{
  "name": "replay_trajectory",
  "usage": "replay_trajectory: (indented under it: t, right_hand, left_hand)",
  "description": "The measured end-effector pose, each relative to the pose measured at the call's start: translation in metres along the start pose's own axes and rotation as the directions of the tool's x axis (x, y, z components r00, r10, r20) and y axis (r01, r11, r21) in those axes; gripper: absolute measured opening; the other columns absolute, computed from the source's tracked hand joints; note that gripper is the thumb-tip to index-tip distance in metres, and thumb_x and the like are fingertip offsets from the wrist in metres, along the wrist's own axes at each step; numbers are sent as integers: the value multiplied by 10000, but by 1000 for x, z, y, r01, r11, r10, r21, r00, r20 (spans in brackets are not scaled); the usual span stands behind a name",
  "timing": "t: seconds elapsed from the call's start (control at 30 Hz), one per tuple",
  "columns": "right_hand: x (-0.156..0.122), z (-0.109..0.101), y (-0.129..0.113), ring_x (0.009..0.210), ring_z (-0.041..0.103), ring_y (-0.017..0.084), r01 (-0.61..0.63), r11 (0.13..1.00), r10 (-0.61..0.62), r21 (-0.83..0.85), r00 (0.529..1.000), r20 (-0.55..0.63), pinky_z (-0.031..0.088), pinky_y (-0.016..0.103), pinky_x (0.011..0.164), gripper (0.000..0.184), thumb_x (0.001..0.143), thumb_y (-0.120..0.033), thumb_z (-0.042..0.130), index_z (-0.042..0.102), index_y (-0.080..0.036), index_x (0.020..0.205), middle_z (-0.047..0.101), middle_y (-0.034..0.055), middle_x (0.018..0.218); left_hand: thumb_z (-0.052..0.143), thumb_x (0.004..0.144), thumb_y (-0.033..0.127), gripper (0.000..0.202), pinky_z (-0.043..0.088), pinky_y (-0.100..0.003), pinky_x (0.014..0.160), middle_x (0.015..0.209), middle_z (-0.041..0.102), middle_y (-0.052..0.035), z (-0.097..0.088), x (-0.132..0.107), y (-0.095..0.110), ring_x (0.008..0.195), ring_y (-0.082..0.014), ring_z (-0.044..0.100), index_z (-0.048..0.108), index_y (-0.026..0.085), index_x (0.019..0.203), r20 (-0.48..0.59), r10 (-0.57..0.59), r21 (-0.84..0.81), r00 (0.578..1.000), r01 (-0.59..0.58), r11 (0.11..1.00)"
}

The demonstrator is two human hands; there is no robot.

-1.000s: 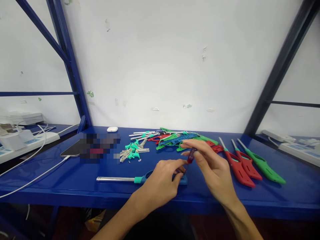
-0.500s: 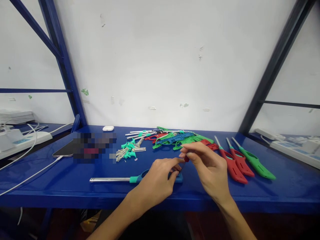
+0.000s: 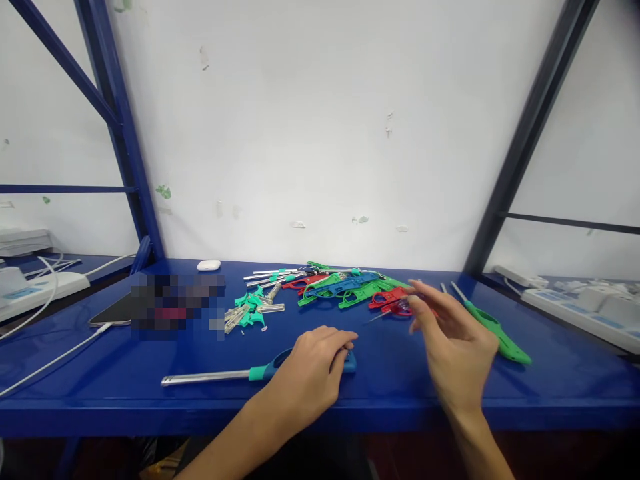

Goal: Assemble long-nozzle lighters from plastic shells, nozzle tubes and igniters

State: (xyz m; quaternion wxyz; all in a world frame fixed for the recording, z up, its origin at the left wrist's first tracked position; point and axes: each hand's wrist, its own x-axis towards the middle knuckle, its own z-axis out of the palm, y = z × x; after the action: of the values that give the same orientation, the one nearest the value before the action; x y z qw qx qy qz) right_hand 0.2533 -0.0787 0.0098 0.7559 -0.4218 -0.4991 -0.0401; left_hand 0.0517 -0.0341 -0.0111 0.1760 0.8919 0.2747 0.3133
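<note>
A blue long-necked lighter lies near the table's front edge, its metal tube pointing left. My left hand is closed over the lighter's handle and hides much of it. Off to the right, above the tabletop, my right hand pinches a small screwdriver. Its thin shaft points left and down; the fingers cover part of the handle. Behind that hand lies a green lighter, and the hand blocks the view of the red ones beside it.
A pile of green, blue and red lighter shells lies at the back centre. Left of it are metal tubes and clear parts with teal triggers. A phone with a white cable, an earbud case and a power strip are around.
My right hand has moved right, away from the lighter, taking the screwdriver with it. My left hand stays on the lighter. The view has shifted slightly.
</note>
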Motion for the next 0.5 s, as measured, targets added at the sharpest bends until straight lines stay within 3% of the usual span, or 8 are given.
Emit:
replay_trajectory:
  t: [0.07,0.13,0.27,0.33,0.4,0.47,0.5]
  right_hand:
    - [0,-9,9,729,711,200,-94,992,97,-85,995,31,526,273,497,202,865,-375,830,816,-246,1020,805,50,965]
    - [-1,-17,18,778,751,235,-148,967,182,-207,971,153,570,288,526,239,870,-435,807,804,-232,997,814,59,964]
    - [-6,-26,34,858,792,269,-51,911,227,-408,890,395,637,333,633,207,936,-423,708,796,-242,982,823,51,988]
    - [-8,-26,39,813,792,269,-7,902,220,-432,868,445,645,366,670,177,930,-401,711,799,-256,981,825,39,963]
    - [-9,-25,42,825,786,284,23,894,206,-448,867,454,643,420,744,171,922,-397,720,798,-267,1001,823,40,987]
    - [-9,-23,42,948,769,312,60,886,179,-459,870,460,614,488,869,188,944,-400,692,789,-267,1035,811,59,1052]
    - [-10,-22,41,1021,751,320,79,885,162,-459,872,463,589,513,928,196,966,-400,663,782,-266,1045,802,68,1078]
  left_hand:
    - [468,1012,56,380,542,-404,983,1184,747,-83,0,-2,-1,1098,-246,681,664,179,1314,32,58,83,998,-61,995]
    - [437,988,3,437,546,-422,991,1219,727,-97,-4,-3,3,1114,-255,667,657,182,1320,86,121,187,989,-136,973]
    - [415,1005,33,447,494,-539,1081,1344,665,-129,-31,-15,15,1317,-329,557,646,203,1349,121,162,392,979,-197,899]
    - [490,1048,204,362,507,-585,1063,1380,645,-151,-50,-30,14,1305,-364,575,650,219,1373,83,32,468,996,-67,881]
    - [637,992,372,516,484,-667,1065,1466,588,-212,-68,-48,5,1385,-462,511,586,196,1474,29,-131,558,991,92,825]
    - [708,941,362,605,449,-704,1090,1527,548,-219,-82,-65,-8,1427,-495,474,560,213,1508,16,-249,609,968,188,771]
    - [721,929,308,570,447,-689,1106,1529,562,-184,-87,-72,-15,1424,-475,493,591,251,1481,81,-287,608,955,180,773]
